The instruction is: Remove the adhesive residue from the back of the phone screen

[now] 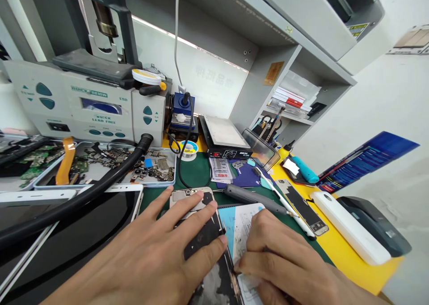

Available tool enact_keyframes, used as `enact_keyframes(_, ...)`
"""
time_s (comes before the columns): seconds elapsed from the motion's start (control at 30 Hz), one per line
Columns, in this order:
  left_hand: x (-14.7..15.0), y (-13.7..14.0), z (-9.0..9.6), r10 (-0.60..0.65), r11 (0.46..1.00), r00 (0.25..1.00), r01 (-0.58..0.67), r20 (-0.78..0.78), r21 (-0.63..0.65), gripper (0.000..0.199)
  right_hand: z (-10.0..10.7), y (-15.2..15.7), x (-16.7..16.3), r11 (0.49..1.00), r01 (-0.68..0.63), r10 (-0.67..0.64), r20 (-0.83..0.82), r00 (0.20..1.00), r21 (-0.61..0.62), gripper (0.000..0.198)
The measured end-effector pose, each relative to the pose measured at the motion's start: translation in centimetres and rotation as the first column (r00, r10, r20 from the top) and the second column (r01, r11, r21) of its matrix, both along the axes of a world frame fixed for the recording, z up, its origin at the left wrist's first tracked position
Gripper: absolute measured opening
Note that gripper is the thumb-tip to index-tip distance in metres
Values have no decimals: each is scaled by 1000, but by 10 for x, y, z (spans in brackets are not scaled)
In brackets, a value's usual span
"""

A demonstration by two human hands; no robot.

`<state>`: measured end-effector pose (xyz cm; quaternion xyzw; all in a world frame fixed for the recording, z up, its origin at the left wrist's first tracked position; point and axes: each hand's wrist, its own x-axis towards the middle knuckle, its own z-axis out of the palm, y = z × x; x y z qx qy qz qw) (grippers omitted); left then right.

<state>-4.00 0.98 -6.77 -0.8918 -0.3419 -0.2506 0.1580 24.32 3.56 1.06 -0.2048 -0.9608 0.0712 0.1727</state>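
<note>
both our hands sit on the opened phone [201, 233] near centre on the green mat [197, 173], left hand [161, 251] flat pinning it, right hand [278, 260] pinched shut at its right edge on something we cannot tell; it looks light, stiff, fragile, best held by its edges.

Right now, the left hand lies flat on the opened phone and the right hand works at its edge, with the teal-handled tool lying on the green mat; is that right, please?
Nearly. The left hand does lie flat on the opened phone, and the right hand works at its edge. But the head view shows the teal-handled tool lying on the yellow mat, not the green one.
</note>
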Motion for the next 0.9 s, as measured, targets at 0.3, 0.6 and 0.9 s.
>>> enact_keyframes(0.3,3,-2,1,10,1000,1000,-11,-8,-26,62,-4,-3,3,1000,-1,2,-35,999,13,21)
enact_keyframes(0.6,4,0,2,9,1000,1000,-9,-6,3,60,-2,-3,2,1000,-16,17,-36,999,4,23)
enact_keyframes(0.9,3,1,2,-9,999,1000,8,17,44,66,0,-2,1,1000,-24,23,-27,999,-17,22)
